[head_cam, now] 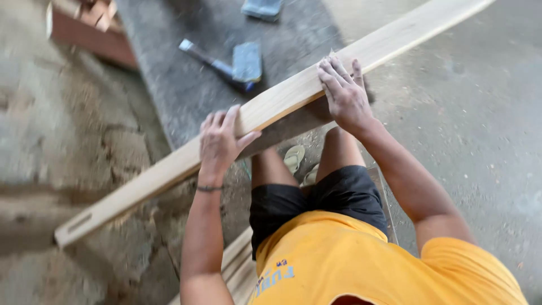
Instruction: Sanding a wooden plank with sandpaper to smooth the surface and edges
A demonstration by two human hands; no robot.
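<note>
- The long wooden plank (282,99) runs diagonally across the frame, from the lower left up to the upper right corner, above a grey slab (186,85) and the dusty floor (480,141).
- The left hand (220,144) is at the middle of the picture. Its fingers lie over the top face of the plank and the thumb presses on the near edge, so it grasps the board.
- The right hand (344,93) is a little more to the upper right. It lies on the plank with spread fingers that curl over the far edge; it holds the board down more than it clenches it.
- I judge the plank to be stiff and rather heavy because of its length. It would not bend much, but one end could swing or tip if held only at one point. Two holds well apart near the middle seem the safest.
- The wood is pale, smooth and planed, so it may slide a little in dry hands. Near the lower-left end there is a narrow slot (79,222) cut into the face.
- A hammer (217,65) with a dark handle lies on the slab in the upper middle, beside a blue-grey block (247,61).
</note>
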